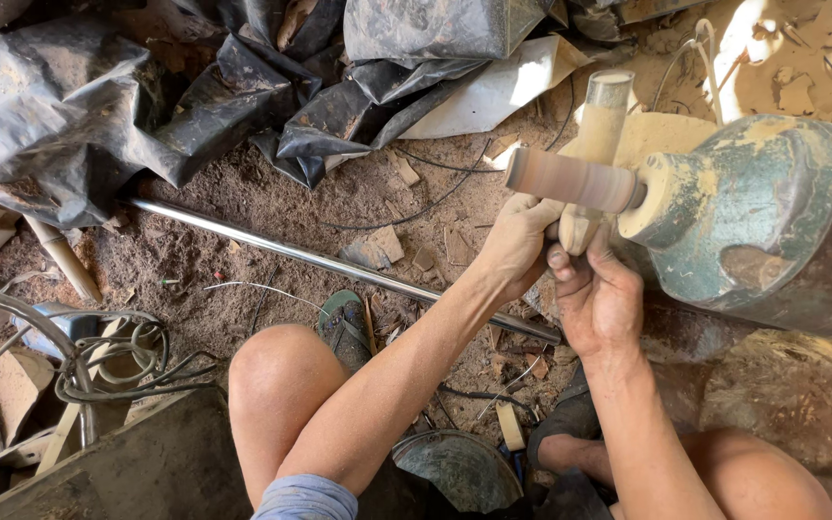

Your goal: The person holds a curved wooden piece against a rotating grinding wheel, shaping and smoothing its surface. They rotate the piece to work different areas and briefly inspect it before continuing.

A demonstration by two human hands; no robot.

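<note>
Both my hands grip one pale wooden piece [597,130], a rounded stick standing upright behind a sanding drum. My left hand [515,241] wraps its lower end from the left. My right hand [597,294] clasps the same end from below and the right. The drum [573,180] is a brownish cylinder sticking out leftward from a dusty green motor housing [772,226]. The wooden piece touches the drum's far side about midway up. Its blurred surface suggests spinning.
A long shiny metal pipe [281,252] lies diagonally on the sawdust-covered ground. Black plastic sheeting [146,96] is heaped at the back. Coiled wire and cable [113,361] sit at left. My bare knees [276,371] and sandalled feet are below, with wood scraps around.
</note>
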